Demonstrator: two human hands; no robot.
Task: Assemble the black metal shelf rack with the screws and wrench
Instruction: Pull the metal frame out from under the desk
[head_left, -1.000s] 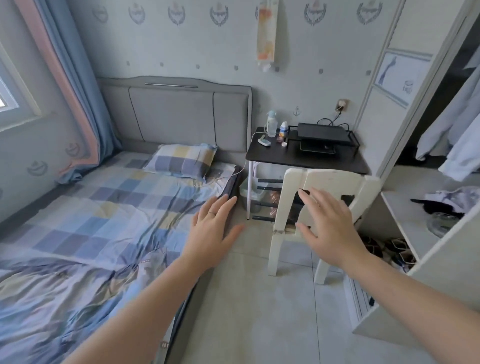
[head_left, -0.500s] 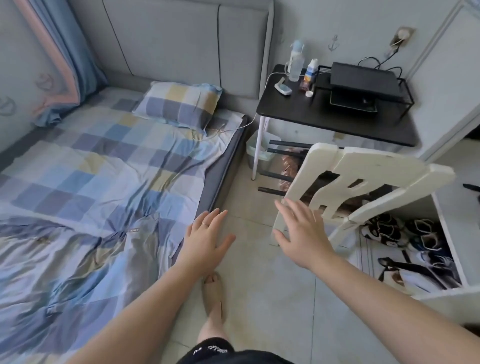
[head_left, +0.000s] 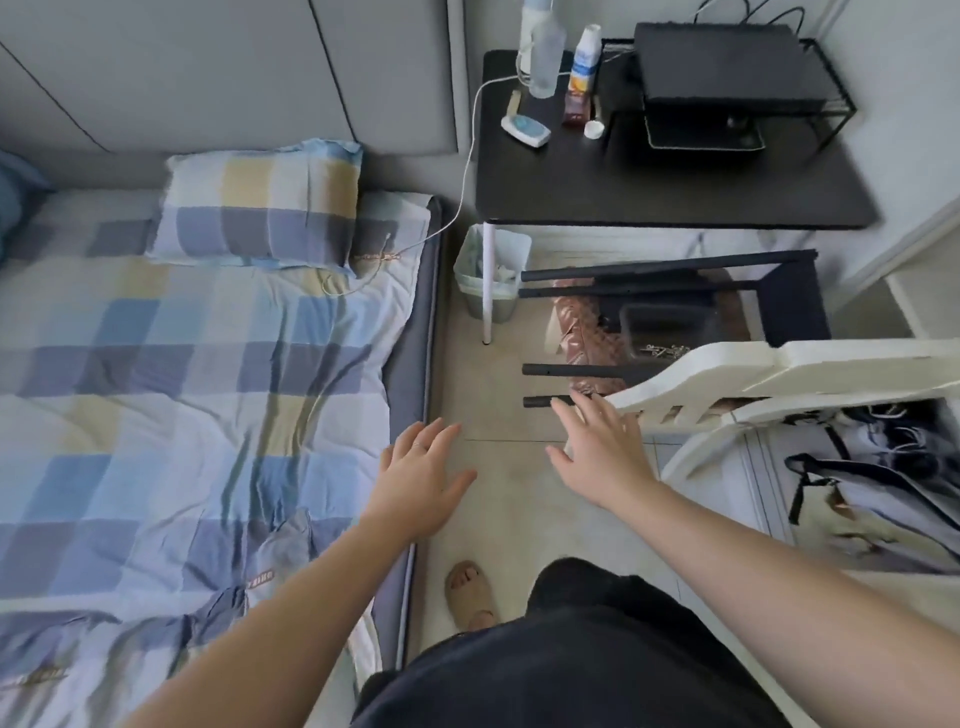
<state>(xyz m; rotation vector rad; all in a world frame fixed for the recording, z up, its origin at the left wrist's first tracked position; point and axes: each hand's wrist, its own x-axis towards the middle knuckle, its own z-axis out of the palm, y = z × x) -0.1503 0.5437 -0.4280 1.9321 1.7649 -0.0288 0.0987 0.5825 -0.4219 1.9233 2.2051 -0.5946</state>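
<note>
The black metal shelf rack (head_left: 675, 283) lies on its side on the floor under the black side table, its tube legs pointing left. A dark tray (head_left: 662, 332) with small metal hardware sits among the legs. My left hand (head_left: 423, 480) hovers over the floor beside the bed, fingers spread, holding nothing. Just in front of the lowest rack leg, my right hand (head_left: 602, 449) is stretched out with straight fingers, next to the white chair's edge. No wrench is visible.
A white chair (head_left: 769, 379) stands at the right, covering part of the rack. The black side table (head_left: 670, 192) carries bottles and a black device on a wire stand. A bin (head_left: 491, 275) sits by the table leg. The bed (head_left: 197, 364) fills the left; shoes lie at the right.
The view has tilted downward and moved closer to the floor. The rack parts under the table have come into clear sight. Both hands have stayed open and reached forward.
</note>
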